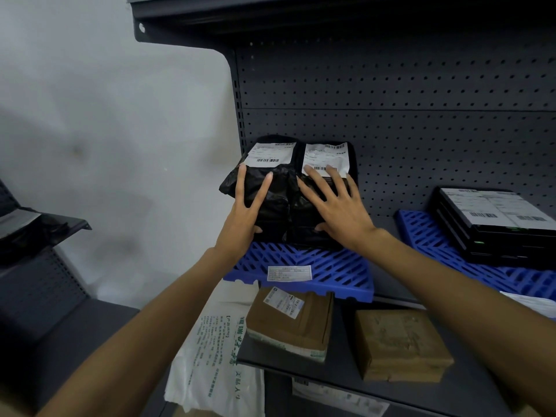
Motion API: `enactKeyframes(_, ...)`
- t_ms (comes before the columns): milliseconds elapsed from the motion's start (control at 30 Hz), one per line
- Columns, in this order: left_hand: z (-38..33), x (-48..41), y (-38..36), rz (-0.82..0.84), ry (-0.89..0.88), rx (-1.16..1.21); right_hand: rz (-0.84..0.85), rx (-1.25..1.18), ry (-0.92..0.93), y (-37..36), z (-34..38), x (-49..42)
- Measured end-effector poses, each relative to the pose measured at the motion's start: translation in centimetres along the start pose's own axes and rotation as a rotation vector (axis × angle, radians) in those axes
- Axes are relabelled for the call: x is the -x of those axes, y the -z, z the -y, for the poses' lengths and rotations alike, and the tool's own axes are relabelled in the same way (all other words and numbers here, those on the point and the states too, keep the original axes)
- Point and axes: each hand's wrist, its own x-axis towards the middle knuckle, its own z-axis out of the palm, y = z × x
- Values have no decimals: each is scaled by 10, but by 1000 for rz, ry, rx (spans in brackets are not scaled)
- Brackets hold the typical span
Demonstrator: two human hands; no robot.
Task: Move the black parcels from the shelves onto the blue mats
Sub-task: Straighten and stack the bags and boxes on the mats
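Two black parcels with white shipping labels lie side by side on a blue mat (331,275) on the shelf. My left hand (246,212) lies on the left black parcel (270,194) with straight, spread fingers and the thumb at its front edge. On the right black parcel (307,218) rests my right hand (337,206), fingers spread flat and thumb under its front edge. A second blue mat (427,236) to the right bears a stack of flat black parcels (493,227).
The dark pegboard back (391,100) and an upper shelf (270,13) enclose the space. Below stand two brown parcels (291,323) (400,344) and a white printed bag (216,356). At the left, another shelf holds a black bag (27,230).
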Motion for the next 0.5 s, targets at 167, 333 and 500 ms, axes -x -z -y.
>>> enactKeyframes(167, -12, 4, 14, 45, 77, -137, 35, -17, 40, 7, -2, 5)
enactKeyframes(333, -36, 17, 28, 143, 202, -348, 13, -61, 96, 7, -2, 42)
enactKeyframes(500, -69, 32, 36, 158, 184, -425, 80, -110, 176, 14, -12, 75)
